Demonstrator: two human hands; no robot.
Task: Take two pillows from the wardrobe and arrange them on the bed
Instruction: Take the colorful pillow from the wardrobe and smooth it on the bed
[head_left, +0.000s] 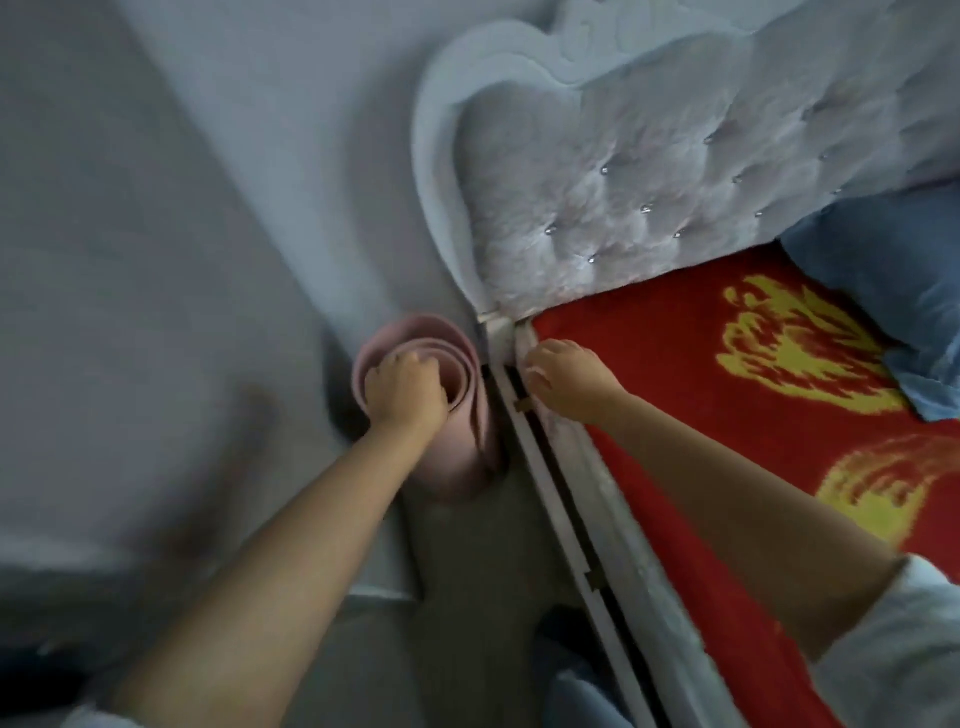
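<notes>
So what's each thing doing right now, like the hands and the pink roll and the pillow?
Left hand: fingers closed on the pink roll's top.
Right hand: palm down, resting on the bed's edge.
Pink rolled mat: upright beside the bed.
Red and yellow blanket: spread flat.
Blue pillow: lying by the grey tufted headboard.

The bed cover (675, 364) is bright red with large yellow flame-like motifs — one motif near the headboard, another further down the bed. The headboard (649, 182) is pale silver-grey, plush, and tufted in a diamond pattern with small shiny studs at the tuft points; its outer border is a plain lighter grey. The pillow (893, 291) at the head of the bed is plain blue. The rolled mat (467, 441) beside the bed is pale pink — uniform, no pattern. The bed frame rail (561, 519) is white with a dark gap. The wall (156, 208) is plain light grey. The sleeve (904, 649) at the right arm is white.
</notes>
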